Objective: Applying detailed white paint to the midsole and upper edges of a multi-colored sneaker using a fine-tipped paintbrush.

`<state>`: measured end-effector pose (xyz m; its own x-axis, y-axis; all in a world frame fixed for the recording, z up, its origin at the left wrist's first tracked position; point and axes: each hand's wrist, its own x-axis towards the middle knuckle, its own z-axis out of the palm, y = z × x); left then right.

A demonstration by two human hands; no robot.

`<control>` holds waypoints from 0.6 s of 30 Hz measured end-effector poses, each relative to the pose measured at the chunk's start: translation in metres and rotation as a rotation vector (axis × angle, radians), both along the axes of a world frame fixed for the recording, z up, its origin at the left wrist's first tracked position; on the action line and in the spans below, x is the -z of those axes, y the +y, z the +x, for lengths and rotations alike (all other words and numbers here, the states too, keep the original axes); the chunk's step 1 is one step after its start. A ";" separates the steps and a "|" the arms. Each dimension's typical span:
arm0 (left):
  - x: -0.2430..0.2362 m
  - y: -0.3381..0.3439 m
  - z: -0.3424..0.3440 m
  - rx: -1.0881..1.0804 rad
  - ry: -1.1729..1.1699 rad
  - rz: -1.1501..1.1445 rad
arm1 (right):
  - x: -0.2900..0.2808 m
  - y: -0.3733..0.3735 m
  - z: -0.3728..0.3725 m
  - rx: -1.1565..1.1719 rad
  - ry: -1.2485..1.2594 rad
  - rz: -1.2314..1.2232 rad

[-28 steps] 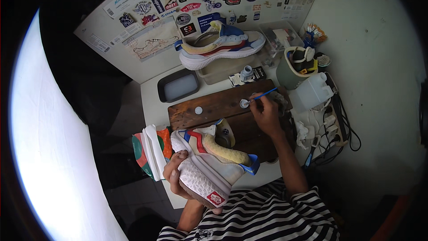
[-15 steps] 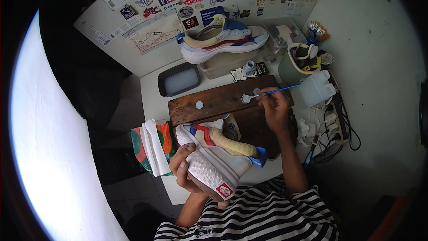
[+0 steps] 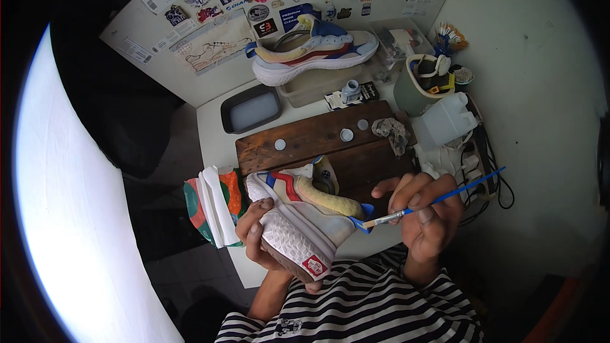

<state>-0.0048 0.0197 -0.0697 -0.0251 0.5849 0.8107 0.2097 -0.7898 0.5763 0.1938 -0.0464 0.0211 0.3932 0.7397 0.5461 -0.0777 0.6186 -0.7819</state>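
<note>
My left hand (image 3: 255,238) is closed around a sneaker (image 3: 304,244), gripping it by the white textured sole. The sneaker lies tilted on its side, its cream, red and blue upper facing away from the sole. Between the fingers of my right hand (image 3: 432,225) is a thin blue-handled paintbrush (image 3: 471,185). Its bristles are at the blue heel tab (image 3: 363,217); whether they touch it I cannot tell. Small round paint caps (image 3: 346,134) lie on the dark wooden board (image 3: 292,159) beyond the shoe.
The matching sneaker (image 3: 311,57) rests on a clear plastic box at the back. Nearby are a dark tray of cloudy liquid (image 3: 254,112), an uncapped small bottle (image 3: 350,92), a crumpled rag (image 3: 391,134), a white jug (image 3: 445,124) and a tissue pack (image 3: 213,206). Cables run at right.
My right hand has brought the paintbrush from a paint cap on the board down to the sneaker's heel, uncovering the rag. My left hand holds the sneaker nearly as before.
</note>
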 end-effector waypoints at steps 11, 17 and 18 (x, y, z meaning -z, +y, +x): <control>-0.001 0.001 -0.004 0.042 0.044 0.005 | 0.006 0.004 -0.013 -0.041 0.006 -0.007; 0.003 0.001 -0.005 0.091 0.046 0.016 | 0.014 0.008 -0.004 -0.106 0.058 0.019; 0.006 0.001 -0.005 0.095 0.052 0.030 | 0.013 0.008 -0.002 -0.120 0.117 0.040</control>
